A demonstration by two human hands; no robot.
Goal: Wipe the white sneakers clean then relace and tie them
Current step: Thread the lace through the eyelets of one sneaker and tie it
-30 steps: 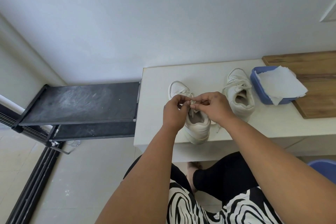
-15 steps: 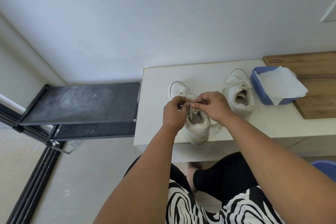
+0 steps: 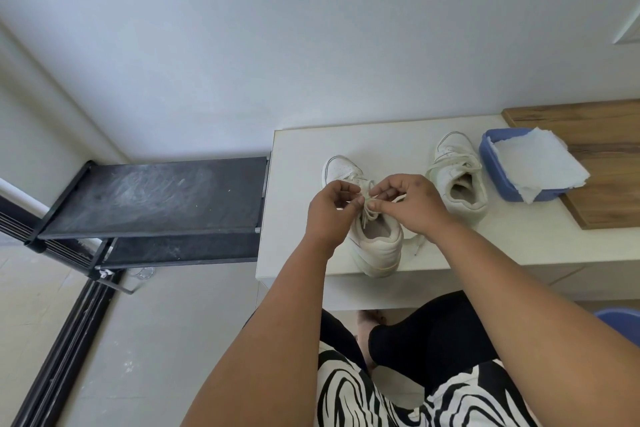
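On the white table (image 3: 346,142), near its front edge, the closer sneaker (image 3: 375,243) sat with its heel toward you and its toe pointing at the wall. Your left hand (image 3: 329,210) and your right hand (image 3: 412,204) met above its tongue, almost touching each other. The fingers of both hands were curled in, and each hand pinched a part of the white lace (image 3: 367,205) between thumb and fingertips, right over the throat of the shoe. A loose stretch of the lace ran out from under your right wrist and lay on the table beside the heel. The second sneaker (image 3: 459,177) stood to the right, apart from the first, also toe to the wall, with its laces already crossed over the tongue. Just beside it on the right was a blue tub (image 3: 498,180) with a white paper towel (image 3: 536,163) draped over it and hanging past its rim. The tub rested partly on a wooden board (image 3: 606,135) at the table's right end. To the left of the table stood a black rack (image 3: 156,198) with dusty shelves. Your knees in black leggings showed below the table's edge.
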